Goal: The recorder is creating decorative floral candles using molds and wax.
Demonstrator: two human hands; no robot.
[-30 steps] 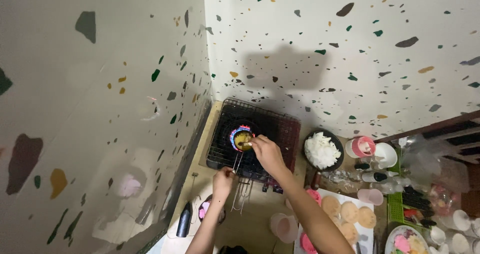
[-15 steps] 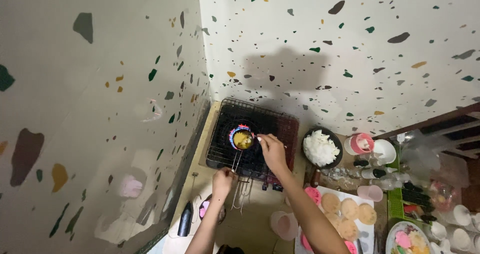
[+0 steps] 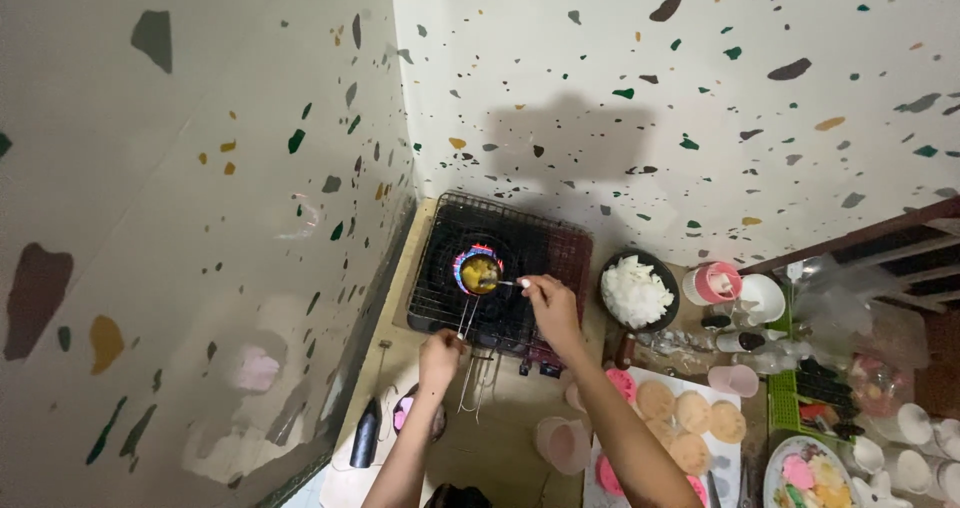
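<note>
A black wire grill sits in the wall corner, just beyond both your hands. On it, a tiny pan of yellow food rests over a flame. Your left hand stays clenched on the pan's handle at the grill's near edge. Your right hand, earlier closer over the pan, now sits slightly back, pinching a small spoon reaching into it.

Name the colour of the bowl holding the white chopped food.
Black bowl, head view.
</note>
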